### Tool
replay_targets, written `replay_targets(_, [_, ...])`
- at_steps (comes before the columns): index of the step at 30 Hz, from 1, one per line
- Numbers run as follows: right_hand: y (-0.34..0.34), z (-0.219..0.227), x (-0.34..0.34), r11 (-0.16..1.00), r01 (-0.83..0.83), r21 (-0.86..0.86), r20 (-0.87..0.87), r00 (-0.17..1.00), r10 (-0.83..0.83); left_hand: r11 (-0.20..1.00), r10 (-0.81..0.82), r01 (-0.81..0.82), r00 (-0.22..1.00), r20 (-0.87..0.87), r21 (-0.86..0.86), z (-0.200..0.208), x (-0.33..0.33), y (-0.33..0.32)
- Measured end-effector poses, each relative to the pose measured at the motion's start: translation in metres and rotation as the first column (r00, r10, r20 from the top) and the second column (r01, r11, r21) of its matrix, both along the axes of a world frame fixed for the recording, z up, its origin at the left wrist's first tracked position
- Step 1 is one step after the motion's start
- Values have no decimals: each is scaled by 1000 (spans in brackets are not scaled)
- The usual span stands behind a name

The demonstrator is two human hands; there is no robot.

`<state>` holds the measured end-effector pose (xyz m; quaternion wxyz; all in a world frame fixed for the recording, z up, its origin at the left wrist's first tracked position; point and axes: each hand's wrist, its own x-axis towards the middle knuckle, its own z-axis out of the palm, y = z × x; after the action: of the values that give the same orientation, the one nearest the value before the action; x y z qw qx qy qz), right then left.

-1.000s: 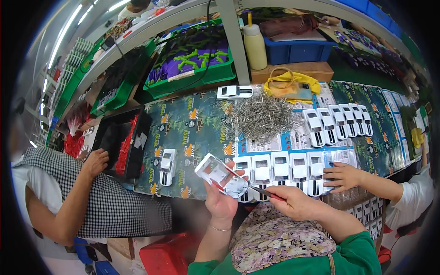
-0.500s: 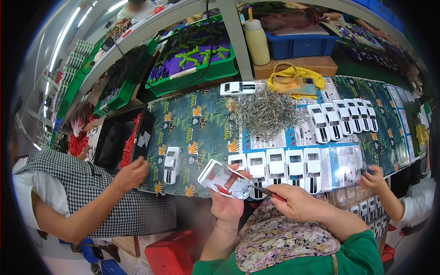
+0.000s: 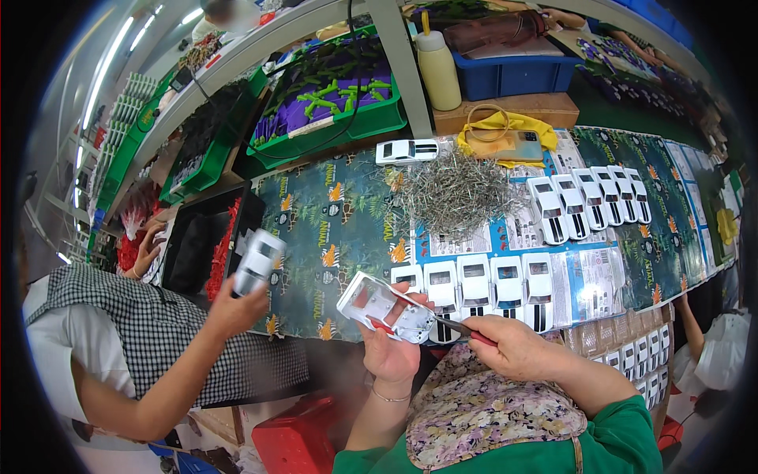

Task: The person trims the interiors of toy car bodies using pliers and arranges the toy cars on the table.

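Note:
My left hand (image 3: pixel 392 357) holds a white toy car body (image 3: pixel 384 310) turned over, its hollow inside with red parts facing up. My right hand (image 3: pixel 513 347) grips a red-handled tool (image 3: pixel 479 336) with a dark metal shaft; whether it is pliers or a driver I cannot tell. The tool's tip meets the end of the car body nearest my right hand. Just beyond, a row of white toy cars (image 3: pixel 475 286) stands on the table. Behind them lies a tangled heap of thin silvery metal pieces (image 3: pixel 460 192), with one white car (image 3: pixel 407 151) beside it.
A second row of white cars (image 3: pixel 588 205) stands to the right. At left, a co-worker's hand (image 3: pixel 241 304) holds another white car (image 3: pixel 259 261) near a black bin (image 3: pixel 245 207). Behind are a phone (image 3: pixel 517 148) on yellow cloth, a cream bottle (image 3: pixel 438 75) and a green crate (image 3: pixel 328 126).
The co-worker at left has picked the white car up off the table. The hand at the right edge has drawn back. My hands, toy car body and tool have barely moved.

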<state>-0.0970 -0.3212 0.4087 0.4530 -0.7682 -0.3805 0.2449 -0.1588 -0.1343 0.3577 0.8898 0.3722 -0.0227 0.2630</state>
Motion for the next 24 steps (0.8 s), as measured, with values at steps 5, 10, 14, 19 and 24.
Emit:
replay_targets(5, [0,1,-1,999,-11,35,12,1000,11,995,-50,52,998,26,-91,1,-2,1])
replay_targets(10, [0,-2,-1,1000,-17,4,16,1000,17,995,-25,25,1000,-4,-100,8,2,-3])
replay_targets(14, [1,-3,-1,1000,0,-12,-4,1000,0,992,118,-105,965,-234,67,8,4,-8])
replay_targets(19, [6,-12,1,988,19,-153,273,962,23,986,135,-106,958,-254,127,3,7,-13])
replay_targets(24, [7,-18,3,990,12,-142,506,861,62,980,132,-92,964,-232,175,-6,6,-18])
